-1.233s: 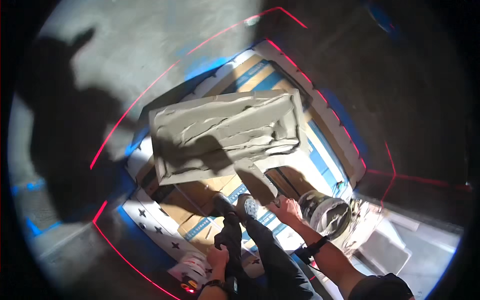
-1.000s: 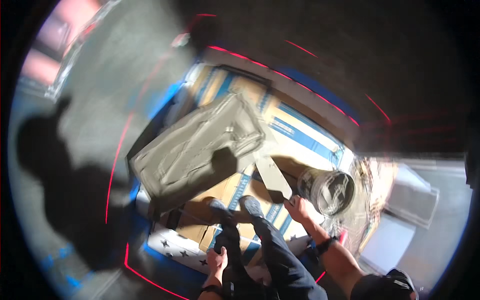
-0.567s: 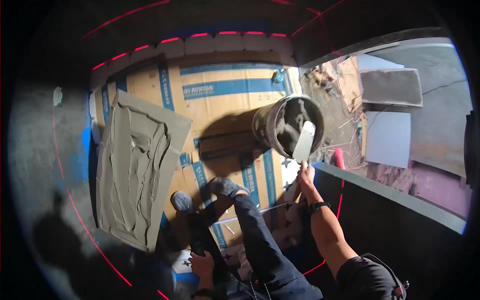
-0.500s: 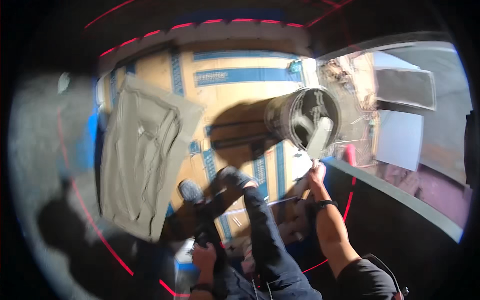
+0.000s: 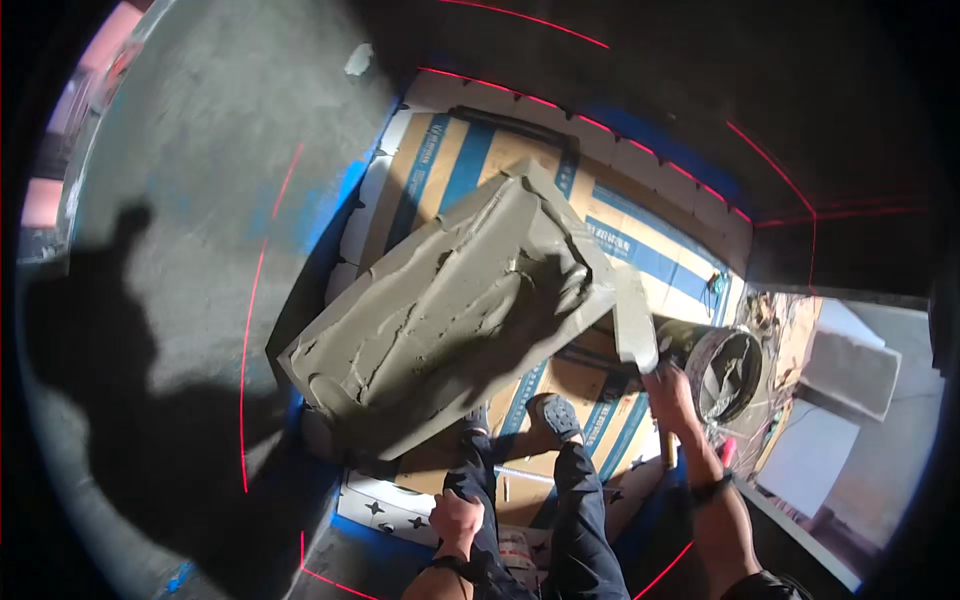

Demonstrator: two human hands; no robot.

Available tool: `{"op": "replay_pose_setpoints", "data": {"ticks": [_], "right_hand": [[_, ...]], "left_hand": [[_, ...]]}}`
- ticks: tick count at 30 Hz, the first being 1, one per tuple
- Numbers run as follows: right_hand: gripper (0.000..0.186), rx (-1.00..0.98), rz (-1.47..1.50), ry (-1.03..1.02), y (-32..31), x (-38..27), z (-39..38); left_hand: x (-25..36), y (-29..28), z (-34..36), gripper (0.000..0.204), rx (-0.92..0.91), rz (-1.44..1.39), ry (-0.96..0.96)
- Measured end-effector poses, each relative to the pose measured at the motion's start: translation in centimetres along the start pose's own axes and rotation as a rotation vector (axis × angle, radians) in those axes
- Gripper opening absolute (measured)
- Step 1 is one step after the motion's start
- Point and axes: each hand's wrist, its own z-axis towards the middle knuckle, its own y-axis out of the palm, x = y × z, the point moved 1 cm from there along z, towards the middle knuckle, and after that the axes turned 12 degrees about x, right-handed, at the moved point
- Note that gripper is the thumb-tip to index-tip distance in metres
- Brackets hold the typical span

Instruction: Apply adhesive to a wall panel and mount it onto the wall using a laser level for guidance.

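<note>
A large rectangular slab (image 5: 420, 320), its upper face spread with ridged wet grey mortar, takes up the middle of the view. My right hand (image 5: 672, 398) is closed around a trowel (image 5: 634, 318), whose long flat blade, smeared grey, points away from me beside the slab's right corner. Just right of that hand, a round bucket (image 5: 752, 372) leans toward me with grey mortar on its inner wall. My left hand (image 5: 457, 518) is closed in front of my left leg, below the slab's near edge and apart from it. Anything inside its fingers is hidden.
Flattened cardboard (image 5: 655, 265) with blue stripes covers the floor around my shoes (image 5: 556, 415). Patterned tiles (image 5: 385, 510) show at its near edge. Red laser lines (image 5: 260, 290) cross the dark walls. White boards (image 5: 810, 455) and a grey panel (image 5: 850, 372) lie at the right.
My view has swung left, bringing the slab to the middle. The trowel has come out of the bucket and over to the slab's right corner. My left hand remains near my leg.
</note>
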Motion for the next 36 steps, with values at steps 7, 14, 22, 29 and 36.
{"op": "replay_pose_setpoints", "data": {"ticks": [7,14,22,29,36], "right_hand": [[0.035,-0.227,-0.012,-0.14,6.8,-25.0,22.9],[0.036,-0.42,-0.263,-0.22,19.2,-32.6,20.2],[0.057,-0.719,0.025,-0.613,33.1,-42.8,-0.3],[0.055,-0.372,0.036,-0.203,24.2,-34.0,0.2],[0.051,0.013,0.275,-0.001,11.0,-25.6,11.1]], "left_hand": [[-4.8,3.8,-0.1,0.042,0.127,-0.136,-0.043],[-6.4,1.9,0.4,0.045,-0.003,-0.151,-0.14],[-6.3,2.3,1.5,0.041,0.057,-0.234,-0.122],[-5.1,2.1,1.3,0.042,0.007,-0.168,-0.117],[-3.7,2.1,0.1,0.043,-0.005,-0.127,-0.05]]}}
